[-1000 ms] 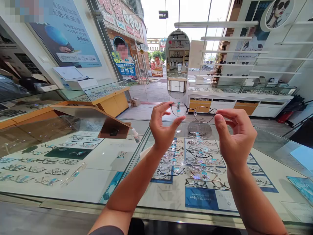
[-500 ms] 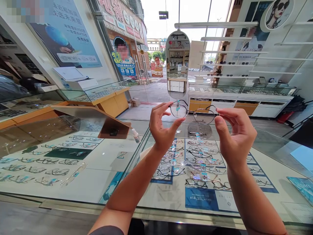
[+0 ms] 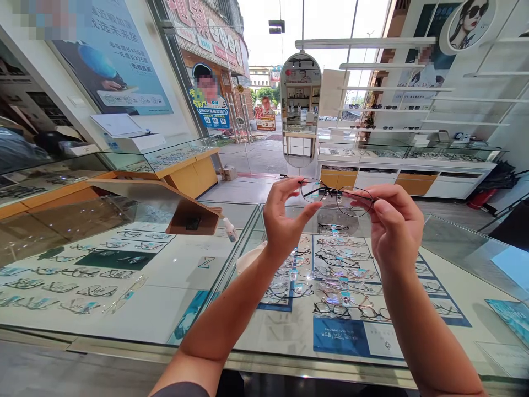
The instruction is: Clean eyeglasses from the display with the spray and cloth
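Observation:
A pair of thin dark round-framed eyeglasses (image 3: 328,192) is held up above the glass counter, between both hands. The fingers of my left hand (image 3: 289,215) close on its left edge near the hinge. At its right edge, my right hand (image 3: 394,223) pinches the frame between thumb and fingers. The temples look folded behind the lenses, though their exact position is hard to make out. Below, several rows of eyeglasses (image 3: 339,259) lie inside the display case (image 3: 289,336).
A small white bottle (image 3: 230,229) stands left of my left forearm, near a brown slanted stand (image 3: 194,215). An oval mirror (image 3: 301,110) hangs ahead. More eyeglasses (image 3: 97,289) lie in the left case. A pale cloth-like item (image 3: 250,258) is beside my left forearm.
Both hands have come closer together, my left moving right and my right slightly left. The glasses have turned, and their temples now appear folded in across the lenses.

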The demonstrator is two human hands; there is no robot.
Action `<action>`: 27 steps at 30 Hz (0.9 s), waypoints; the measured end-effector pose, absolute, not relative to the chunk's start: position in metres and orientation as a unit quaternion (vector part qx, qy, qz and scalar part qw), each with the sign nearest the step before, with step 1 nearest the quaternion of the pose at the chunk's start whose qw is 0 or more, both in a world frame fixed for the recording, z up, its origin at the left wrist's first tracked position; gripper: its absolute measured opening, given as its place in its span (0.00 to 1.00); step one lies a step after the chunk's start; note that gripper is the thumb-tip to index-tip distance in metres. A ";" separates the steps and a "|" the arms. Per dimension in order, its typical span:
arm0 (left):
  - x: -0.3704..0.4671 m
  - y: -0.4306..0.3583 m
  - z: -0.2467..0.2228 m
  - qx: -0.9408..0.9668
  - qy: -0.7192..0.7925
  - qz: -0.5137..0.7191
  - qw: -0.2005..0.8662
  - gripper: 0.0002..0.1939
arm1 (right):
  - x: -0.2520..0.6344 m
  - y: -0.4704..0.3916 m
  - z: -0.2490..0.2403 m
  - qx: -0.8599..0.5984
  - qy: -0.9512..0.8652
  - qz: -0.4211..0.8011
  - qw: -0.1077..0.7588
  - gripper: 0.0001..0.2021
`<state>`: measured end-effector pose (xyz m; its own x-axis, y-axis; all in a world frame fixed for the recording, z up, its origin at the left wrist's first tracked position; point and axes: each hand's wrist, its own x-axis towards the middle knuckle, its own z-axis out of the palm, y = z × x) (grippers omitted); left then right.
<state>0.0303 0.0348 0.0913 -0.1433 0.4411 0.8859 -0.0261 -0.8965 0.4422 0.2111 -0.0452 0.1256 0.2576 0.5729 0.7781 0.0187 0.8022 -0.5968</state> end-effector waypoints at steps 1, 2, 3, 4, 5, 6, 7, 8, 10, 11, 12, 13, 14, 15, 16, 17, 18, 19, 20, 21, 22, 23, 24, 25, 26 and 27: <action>0.032 0.034 0.090 0.635 0.165 0.735 0.171 0.28 | 0.211 -0.045 0.126 -0.262 -0.572 0.203 0.751 0.05; 0.033 0.034 0.090 0.635 0.167 0.732 0.180 0.28 | 0.210 -0.045 0.126 -0.267 -0.564 0.217 0.750 0.05; 0.034 0.034 0.089 0.636 0.170 0.729 0.188 0.28 | 0.210 -0.046 0.127 -0.271 -0.560 0.227 0.750 0.05; 0.035 0.034 0.088 0.637 0.172 0.726 0.193 0.28 | 0.209 -0.046 0.127 -0.274 -0.557 0.234 0.748 0.06; 0.036 0.034 0.087 0.636 0.174 0.726 0.197 0.28 | 0.209 -0.045 0.127 -0.278 -0.556 0.237 0.746 0.06; 0.036 0.034 0.086 0.634 0.176 0.726 0.198 0.28 | 0.208 -0.045 0.127 -0.283 -0.557 0.239 0.743 0.06; 0.036 0.035 0.086 0.632 0.179 0.728 0.196 0.28 | 0.209 -0.044 0.127 -0.289 -0.559 0.241 0.739 0.06; 0.035 0.036 0.086 0.631 0.182 0.730 0.189 0.28 | 0.210 -0.043 0.128 -0.294 -0.562 0.245 0.733 0.06; 0.032 0.038 0.087 0.636 0.191 0.730 0.162 0.28 | 0.214 -0.040 0.128 -0.298 -0.569 0.252 0.723 0.08; 0.029 0.038 0.089 0.644 0.195 0.726 0.142 0.29 | 0.217 -0.038 0.129 -0.299 -0.573 0.253 0.720 0.09; 0.026 0.039 0.092 0.655 0.197 0.720 0.118 0.29 | 0.221 -0.037 0.129 -0.303 -0.577 0.249 0.717 0.10; 0.022 0.039 0.095 0.671 0.195 0.709 0.092 0.29 | 0.224 -0.037 0.130 -0.311 -0.583 0.238 0.712 0.11; 0.018 0.038 0.098 0.690 0.192 0.695 0.063 0.29 | 0.228 -0.037 0.132 -0.326 -0.594 0.219 0.702 0.12; 0.015 0.037 0.102 0.711 0.186 0.678 0.032 0.29 | 0.232 -0.038 0.133 -0.347 -0.611 0.195 0.684 0.12; 0.011 0.036 0.106 0.730 0.179 0.659 0.001 0.29 | 0.234 -0.038 0.134 -0.368 -0.634 0.167 0.659 0.11; 0.008 0.034 0.110 0.747 0.173 0.641 -0.028 0.30 | 0.236 -0.040 0.135 -0.386 -0.660 0.138 0.629 0.09; 0.006 0.032 0.112 0.759 0.167 0.626 -0.054 0.30 | 0.237 -0.041 0.135 -0.397 -0.686 0.114 0.599 0.07; 0.005 0.030 0.115 0.767 0.164 0.615 -0.073 0.29 | 0.238 -0.041 0.136 -0.402 -0.708 0.098 0.572 0.06; 0.004 0.028 0.116 0.772 0.163 0.608 -0.088 0.29 | 0.238 -0.042 0.136 -0.401 -0.725 0.089 0.553 0.05; 0.004 0.026 0.117 0.775 0.165 0.602 -0.098 0.29 | 0.237 -0.042 0.136 -0.399 -0.735 0.086 0.542 0.05; 0.004 0.025 0.118 0.777 0.168 0.598 -0.105 0.28 | 0.237 -0.042 0.136 -0.397 -0.741 0.086 0.535 0.05; 0.004 0.024 0.118 0.778 0.171 0.594 -0.111 0.28 | 0.236 -0.041 0.136 -0.397 -0.744 0.087 0.531 0.05; 0.005 0.023 0.118 0.779 0.173 0.591 -0.115 0.28 | 0.236 -0.041 0.135 -0.397 -0.745 0.086 0.528 0.05; 0.006 0.022 0.117 0.781 0.173 0.589 -0.117 0.28 | 0.235 -0.040 0.135 -0.398 -0.747 0.086 0.526 0.05; 0.006 0.022 0.117 0.782 0.173 0.587 -0.117 0.28 | 0.235 -0.040 0.135 -0.399 -0.748 0.086 0.523 0.05; 0.007 0.022 0.117 0.783 0.172 0.587 -0.114 0.28 | 0.235 -0.039 0.135 -0.399 -0.749 0.087 0.521 0.05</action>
